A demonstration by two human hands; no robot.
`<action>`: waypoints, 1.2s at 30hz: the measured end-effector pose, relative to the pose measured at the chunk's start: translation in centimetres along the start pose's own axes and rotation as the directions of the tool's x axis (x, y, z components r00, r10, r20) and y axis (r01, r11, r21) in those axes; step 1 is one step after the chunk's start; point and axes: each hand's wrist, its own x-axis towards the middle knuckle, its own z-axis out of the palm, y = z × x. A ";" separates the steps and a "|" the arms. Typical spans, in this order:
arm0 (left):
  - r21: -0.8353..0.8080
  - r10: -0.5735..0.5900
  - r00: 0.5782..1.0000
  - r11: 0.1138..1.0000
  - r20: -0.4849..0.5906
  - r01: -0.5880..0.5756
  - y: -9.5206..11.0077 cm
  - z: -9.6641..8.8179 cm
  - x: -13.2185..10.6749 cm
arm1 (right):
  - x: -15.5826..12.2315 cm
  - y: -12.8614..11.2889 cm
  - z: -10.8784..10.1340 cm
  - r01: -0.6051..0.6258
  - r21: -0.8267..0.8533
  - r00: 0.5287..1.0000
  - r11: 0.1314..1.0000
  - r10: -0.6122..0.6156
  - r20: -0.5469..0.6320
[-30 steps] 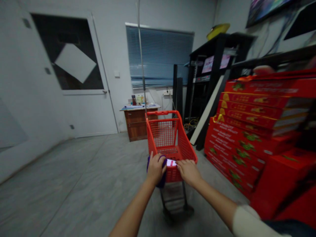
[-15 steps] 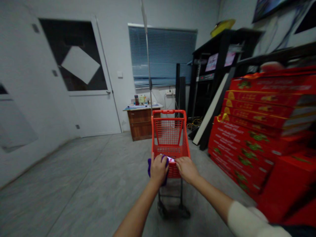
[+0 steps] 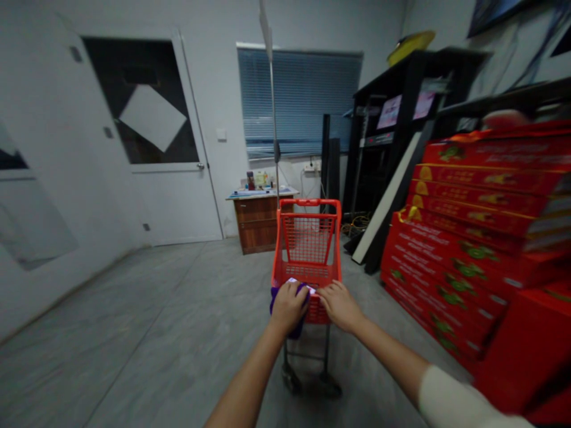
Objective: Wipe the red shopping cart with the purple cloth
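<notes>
Two grips sit on the near rim of our red cart. Our left grip curls closed over a purple cloth, which hangs down the cart's outer side. Our right grip lies half-curled on the rim, holding only that. A white card shows just beyond the left grip, inside the cart. Red boxes stack up to our right, and a wooden counter stands beyond the cart.
</notes>
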 end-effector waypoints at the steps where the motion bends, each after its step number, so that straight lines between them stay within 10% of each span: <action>1: 0.016 0.025 1.000 1.000 0.010 -0.025 -0.4 -0.2 0.0 | -0.1 0.4 -0.1 0.021 0.007 1.000 1.000 -0.021 -0.002; 15: 0.028 0.104 0.991 0.994 0.087 -0.106 -1.3 -0.2 -0.2 | -0.4 1.4 0.9 -0.012 0.069 0.995 0.998 0.019 -0.098; 25: -0.073 -0.072 0.985 0.994 0.159 0.084 0.2 -0.6 0.0 | -0.4 -1.4 0.8 -0.085 0.018 0.992 0.996 0.086 -0.090; 32: -0.039 -0.262 0.915 0.957 0.308 0.287 -4.4 -4.4 0.0 | 1.4 1.4 -1.0 0.055 -0.026 0.998 0.998 -0.055 -0.013; 36: 0.020 -0.329 0.904 0.941 0.275 0.337 -1.8 -3.4 0.6 | 2.4 1.5 0.3 0.074 -0.055 0.995 0.996 -0.077 -0.065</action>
